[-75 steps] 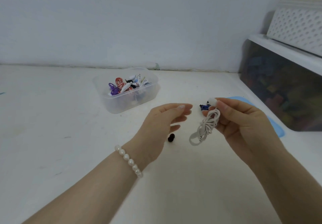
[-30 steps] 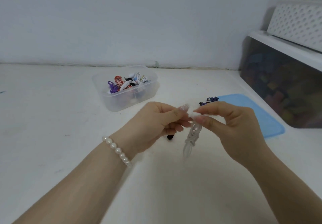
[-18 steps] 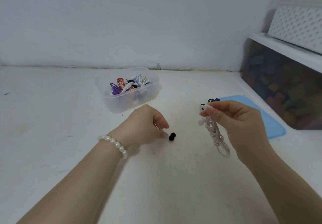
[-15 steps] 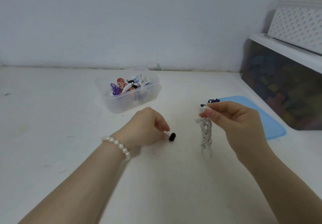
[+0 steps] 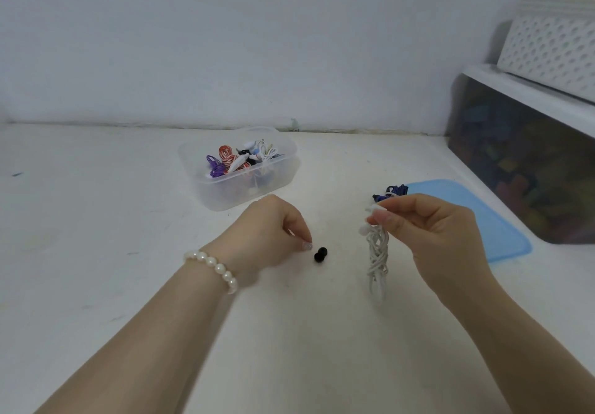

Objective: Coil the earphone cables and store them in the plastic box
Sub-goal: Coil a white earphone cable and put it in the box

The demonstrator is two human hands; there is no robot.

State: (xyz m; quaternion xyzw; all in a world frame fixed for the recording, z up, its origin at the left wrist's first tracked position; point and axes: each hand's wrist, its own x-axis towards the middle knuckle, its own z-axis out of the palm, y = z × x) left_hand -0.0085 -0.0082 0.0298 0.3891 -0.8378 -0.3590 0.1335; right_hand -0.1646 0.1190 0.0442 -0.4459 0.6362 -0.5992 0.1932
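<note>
so our right hand [image 5: 431, 236] pinches the white coiled earphone cable [image 5: 377, 254] hanging straight down, plastic box [image 5: 240, 168] sits up-left beyond our left hand [image 5: 273, 233], whose curled fingers hold nothing beside the black bit [image 5: 320, 254].

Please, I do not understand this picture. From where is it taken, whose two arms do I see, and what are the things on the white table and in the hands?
There is no machine: a person wears a camera on the head, looking down at their own arms. The right hand pinches the top of a coiled white earphone cable, which hangs down. The left hand, wearing a pearl bracelet, rests with curled fingers beside a small black piece on the white table. Behind stands a clear plastic box with coloured coiled cables inside. At the right lie a blue lid and a dark blue cable.
</note>
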